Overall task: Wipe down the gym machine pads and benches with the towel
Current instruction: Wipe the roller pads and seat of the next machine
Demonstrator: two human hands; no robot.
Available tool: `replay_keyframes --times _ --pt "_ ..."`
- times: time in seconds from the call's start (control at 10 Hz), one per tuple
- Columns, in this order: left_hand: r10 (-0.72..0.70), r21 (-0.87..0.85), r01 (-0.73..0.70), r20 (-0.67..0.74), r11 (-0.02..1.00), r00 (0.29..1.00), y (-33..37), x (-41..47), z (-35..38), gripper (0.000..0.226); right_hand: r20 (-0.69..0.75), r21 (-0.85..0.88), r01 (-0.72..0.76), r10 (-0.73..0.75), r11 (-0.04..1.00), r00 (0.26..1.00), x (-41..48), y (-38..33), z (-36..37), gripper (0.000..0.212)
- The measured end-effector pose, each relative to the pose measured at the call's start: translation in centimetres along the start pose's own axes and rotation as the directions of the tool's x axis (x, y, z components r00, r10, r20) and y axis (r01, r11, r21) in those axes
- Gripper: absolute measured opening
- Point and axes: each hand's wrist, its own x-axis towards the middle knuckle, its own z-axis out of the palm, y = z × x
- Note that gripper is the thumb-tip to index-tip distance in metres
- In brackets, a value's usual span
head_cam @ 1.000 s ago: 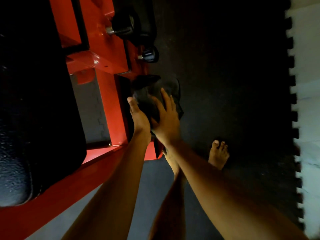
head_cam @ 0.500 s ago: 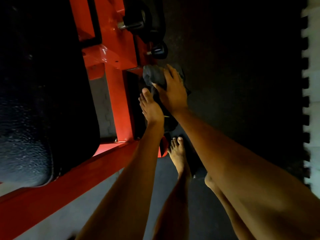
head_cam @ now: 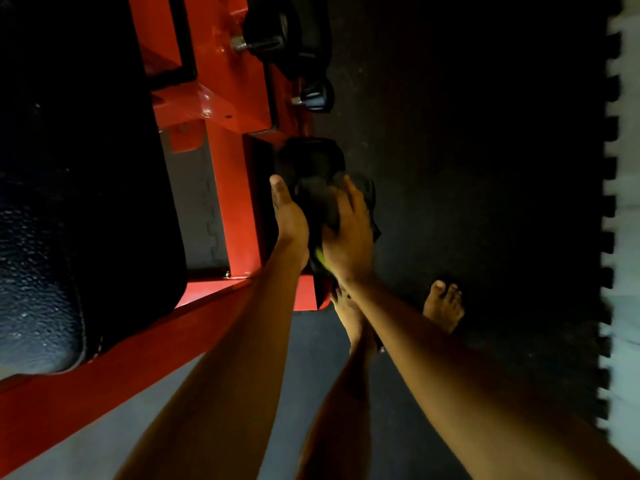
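Right, head view: dark bunched cloth towel sits between both hands, just right of the red steel machine frame. Right hand curls over it, gripping. Left hand touches the towel's left side; its fingers are hidden, so I can't tell the grip. Large black textured pad at left.

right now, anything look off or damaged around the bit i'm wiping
Nothing stands out. The left hand and right hand hold the towel beside the red frame; no tear or spill shows, though the light is dim. Only oddity: a bare foot close to the frame's base.
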Motion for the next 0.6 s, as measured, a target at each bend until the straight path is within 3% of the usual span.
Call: replay_keyframes --times 0.1,0.2,0.3,0.4,0.5,0.6 --pt "0.052 0.109 -0.053 0.018 0.993 0.999 -2.4 1.7 0.0 0.107 -0.022 -0.033 0.032 -0.033 0.999 0.999 5.3 -1.8 -0.3 0.054" --pt "0.017 0.155 -0.028 0.074 0.987 0.997 1.2 -3.4 0.0 0.101 0.057 -0.2 0.146 -0.137 0.969 0.989 7.3 -2.8 -0.1 0.06" --pt "-0.031 0.11 0.019 0.114 0.994 0.993 4.9 -8.1 1.2 0.091 0.087 -0.194 0.209 -0.195 0.958 0.977 7.4 -1.4 -0.7 0.067" --pt "-0.036 0.067 0.029 0.105 0.997 0.994 4.8 -8.1 0.6 0.094 -0.008 -0.047 -0.009 0.009 0.999 1.0 8.6 -0.5 -1.2 0.084" --pt "-0.024 0.061 0.016 0.135 0.998 0.991 3.3 -6.6 -0.6 0.116 0.021 -0.063 -0.073 0.075 0.995 0.997 8.2 -1.0 -0.7 0.087" --pt "-0.019 0.066 0.008 0.164 0.998 0.986 4.4 -7.1 -0.4 0.133 0.077 -0.165 0.112 -0.1 0.98 0.992 6.8 -1.7 -0.9 0.077"
